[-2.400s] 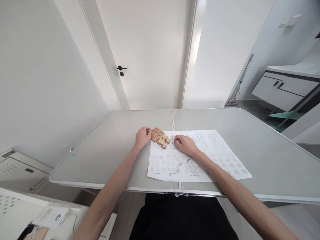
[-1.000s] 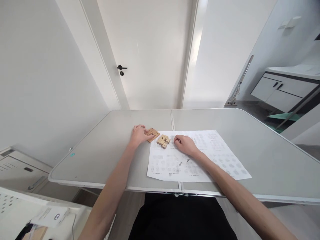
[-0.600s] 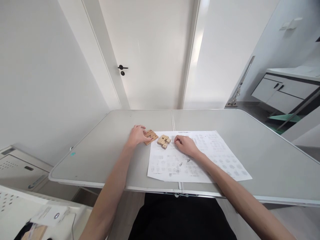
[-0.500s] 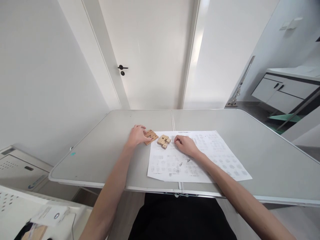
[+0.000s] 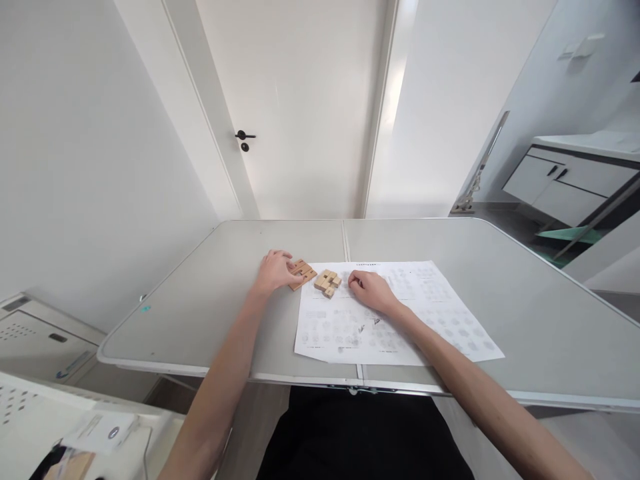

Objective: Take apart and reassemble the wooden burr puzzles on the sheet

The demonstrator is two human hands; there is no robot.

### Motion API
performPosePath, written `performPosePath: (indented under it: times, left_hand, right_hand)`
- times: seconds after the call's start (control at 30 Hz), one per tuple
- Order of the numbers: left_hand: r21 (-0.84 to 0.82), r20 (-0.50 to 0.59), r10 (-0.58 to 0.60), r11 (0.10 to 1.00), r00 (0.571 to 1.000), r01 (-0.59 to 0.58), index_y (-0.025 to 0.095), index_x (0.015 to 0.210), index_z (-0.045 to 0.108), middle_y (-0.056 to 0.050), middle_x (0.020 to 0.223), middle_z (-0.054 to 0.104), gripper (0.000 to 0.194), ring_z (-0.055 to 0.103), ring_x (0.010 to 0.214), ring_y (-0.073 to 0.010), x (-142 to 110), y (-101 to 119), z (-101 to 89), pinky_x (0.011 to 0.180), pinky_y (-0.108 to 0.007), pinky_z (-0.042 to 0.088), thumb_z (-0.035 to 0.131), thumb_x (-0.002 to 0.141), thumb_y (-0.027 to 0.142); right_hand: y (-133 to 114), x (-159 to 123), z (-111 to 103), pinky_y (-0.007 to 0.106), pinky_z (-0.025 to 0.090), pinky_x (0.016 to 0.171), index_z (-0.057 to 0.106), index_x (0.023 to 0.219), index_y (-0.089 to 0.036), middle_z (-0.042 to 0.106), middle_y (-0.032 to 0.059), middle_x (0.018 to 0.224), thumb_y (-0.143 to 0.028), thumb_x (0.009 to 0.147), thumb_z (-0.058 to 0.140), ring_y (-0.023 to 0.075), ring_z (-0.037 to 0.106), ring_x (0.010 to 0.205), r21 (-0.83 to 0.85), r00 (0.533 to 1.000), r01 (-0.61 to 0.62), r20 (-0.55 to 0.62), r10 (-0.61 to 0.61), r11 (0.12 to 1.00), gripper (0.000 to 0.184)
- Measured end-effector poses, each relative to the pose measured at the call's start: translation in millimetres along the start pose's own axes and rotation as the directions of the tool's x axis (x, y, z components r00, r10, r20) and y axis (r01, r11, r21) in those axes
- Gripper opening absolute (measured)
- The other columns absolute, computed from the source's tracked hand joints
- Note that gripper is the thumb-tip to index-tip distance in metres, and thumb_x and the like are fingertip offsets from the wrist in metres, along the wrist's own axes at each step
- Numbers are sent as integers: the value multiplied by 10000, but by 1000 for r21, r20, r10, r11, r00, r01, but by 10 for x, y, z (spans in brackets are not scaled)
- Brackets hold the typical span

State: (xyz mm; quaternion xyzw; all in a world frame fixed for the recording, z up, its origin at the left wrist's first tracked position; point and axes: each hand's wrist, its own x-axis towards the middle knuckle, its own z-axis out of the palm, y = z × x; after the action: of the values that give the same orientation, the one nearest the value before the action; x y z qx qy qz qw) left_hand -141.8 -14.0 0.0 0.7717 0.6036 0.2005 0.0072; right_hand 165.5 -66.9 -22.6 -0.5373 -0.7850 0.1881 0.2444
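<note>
Has the left hand just left of the printed paper sheet, thumb and fingers apart and touching the slotted brown wooden pieces; cannot tell whether clamped on them, with the fingertips hard to make out. Overlaps the sheet's upper left corner with those pieces, laid flat side by side, their left end covered by the hand and lying past the sheet on the bench. Rests the right hand on the sheet's upper middle, fingers curled in together, palm hidden from view. Between both hands, near the sheet's upper left corner, shows a cluster of pale wooden cubes, just beside the brown pieces. Covers some of the sheet and its near edge with the right forearm; cannot read the faint, tiny print. Well left of the sheet, cuts off a white perforated cabinet at the border.
</note>
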Motion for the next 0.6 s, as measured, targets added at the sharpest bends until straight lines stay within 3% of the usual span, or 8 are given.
performPosePath:
  times: [0.6]
  left_hand:
    - [3, 52, -21, 1000, 998, 21, 247, 793, 777, -71, 1242, 710, 329, 548, 1245, -364, -24, 118, -107, 1072, -458, 449, 825, 624, 526]
  right_hand:
    - [12, -1, 4, 266, 337, 663, 675, 873, -208, 731, 32, 863, -170, 912, 476, 179, 597, 774, 16, 1000, 3, -8, -3, 1000, 206]
